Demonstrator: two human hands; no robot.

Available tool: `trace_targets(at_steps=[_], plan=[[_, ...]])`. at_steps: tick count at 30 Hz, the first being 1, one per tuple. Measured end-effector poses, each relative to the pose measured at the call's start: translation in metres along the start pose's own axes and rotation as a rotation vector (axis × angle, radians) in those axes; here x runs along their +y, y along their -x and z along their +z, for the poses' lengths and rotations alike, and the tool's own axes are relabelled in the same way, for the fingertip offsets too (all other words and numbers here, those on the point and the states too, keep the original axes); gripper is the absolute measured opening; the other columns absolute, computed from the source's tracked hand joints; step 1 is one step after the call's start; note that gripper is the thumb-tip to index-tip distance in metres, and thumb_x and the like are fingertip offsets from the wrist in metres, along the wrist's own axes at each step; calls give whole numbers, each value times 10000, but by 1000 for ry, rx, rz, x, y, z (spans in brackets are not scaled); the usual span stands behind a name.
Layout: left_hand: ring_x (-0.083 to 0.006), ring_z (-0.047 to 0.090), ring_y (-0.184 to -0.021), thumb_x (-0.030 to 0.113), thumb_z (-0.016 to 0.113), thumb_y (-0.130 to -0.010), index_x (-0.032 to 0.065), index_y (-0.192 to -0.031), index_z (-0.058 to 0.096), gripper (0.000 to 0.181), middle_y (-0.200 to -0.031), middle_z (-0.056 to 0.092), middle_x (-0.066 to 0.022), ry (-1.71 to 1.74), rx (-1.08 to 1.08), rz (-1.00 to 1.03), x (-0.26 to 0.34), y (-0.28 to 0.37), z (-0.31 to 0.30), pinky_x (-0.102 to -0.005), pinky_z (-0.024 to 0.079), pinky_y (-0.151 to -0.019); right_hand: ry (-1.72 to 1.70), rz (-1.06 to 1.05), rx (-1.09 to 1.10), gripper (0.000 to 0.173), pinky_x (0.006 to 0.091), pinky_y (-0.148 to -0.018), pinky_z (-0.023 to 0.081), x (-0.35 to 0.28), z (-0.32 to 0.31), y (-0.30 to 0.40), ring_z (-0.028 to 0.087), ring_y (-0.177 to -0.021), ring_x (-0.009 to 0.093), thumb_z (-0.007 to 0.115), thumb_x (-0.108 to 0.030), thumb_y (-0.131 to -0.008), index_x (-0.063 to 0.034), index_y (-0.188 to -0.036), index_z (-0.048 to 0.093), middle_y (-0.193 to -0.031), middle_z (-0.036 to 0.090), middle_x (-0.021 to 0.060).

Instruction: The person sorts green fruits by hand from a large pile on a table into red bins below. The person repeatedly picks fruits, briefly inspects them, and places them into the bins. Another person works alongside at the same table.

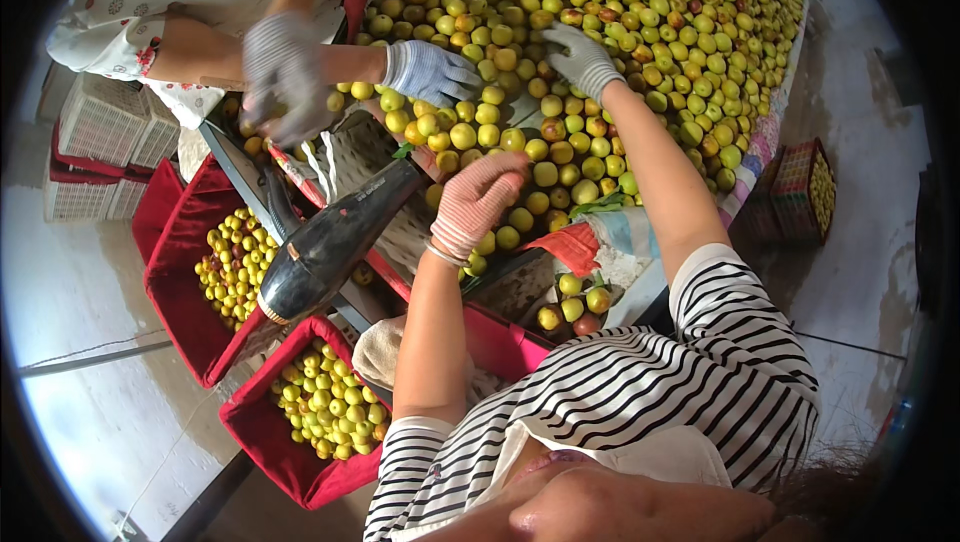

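Observation:
My left hand (480,201), in a pink-striped knit glove, is at the near edge of a large heap of yellow-green jujubes (660,24). Its fingers are curled in, and whether a fruit is inside them is hidden. Farther up the heap lies my right hand (583,62) in a grey glove, fingers apart, touching the fruit. Between my hands, loose jujubes (512,139) spread across the sorting surface. A black hair dryer (337,242) lies left of my left hand, its nozzle towards the fruit.
Across from me, a co-worker's blue-grey gloved hand (431,73) rests on the jujubes; their other gloved hand (285,77) is blurred. Two red cloth-lined baskets (247,418) (172,279) hold jujubes at lower left. White plastic crates (105,118) stand behind; another filled crate (795,189) is right.

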State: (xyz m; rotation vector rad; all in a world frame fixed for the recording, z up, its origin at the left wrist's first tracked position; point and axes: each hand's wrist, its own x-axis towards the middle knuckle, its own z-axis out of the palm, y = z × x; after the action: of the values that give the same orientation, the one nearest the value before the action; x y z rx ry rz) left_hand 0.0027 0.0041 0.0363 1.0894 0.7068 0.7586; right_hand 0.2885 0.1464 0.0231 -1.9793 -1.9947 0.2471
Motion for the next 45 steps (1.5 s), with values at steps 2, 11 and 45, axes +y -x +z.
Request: trace_targets(at_steps=[2, 11, 45], plan=[[-102, 575, -955, 158, 608, -944, 47, -1272, 592, 347, -1091, 627, -18, -13, -246, 8, -5, 1, -1, -241, 477, -831, -9, 71, -244, 542, 357, -1092, 381, -24, 4, 9, 506, -1263, 286, 608, -299, -847, -163, -1363, 515, -1517, 352, 100], [-143, 529, -1175, 148, 612, -944, 63, -1326, 553, 396, -1283, 594, -44, -114, -473, -151, -15, 0, 7, -294, 421, -1009, -791, 110, -630, 563, 339, -1029, 428, -86, 8, 98, 509, -1238, 240, 625, -245, -864, -136, -1395, 473, -1425, 471, 136], [-141, 549, -1134, 174, 633, -934, 65, -1291, 584, 376, -1236, 626, -56, -238, -502, -20, -19, -2, 10, -287, 421, -1008, -410, -214, -229, 443, 362, -1061, 397, -75, 19, 134, 481, -1268, 307, 608, -154, -825, -142, -1268, 600, -1379, 485, 147]])
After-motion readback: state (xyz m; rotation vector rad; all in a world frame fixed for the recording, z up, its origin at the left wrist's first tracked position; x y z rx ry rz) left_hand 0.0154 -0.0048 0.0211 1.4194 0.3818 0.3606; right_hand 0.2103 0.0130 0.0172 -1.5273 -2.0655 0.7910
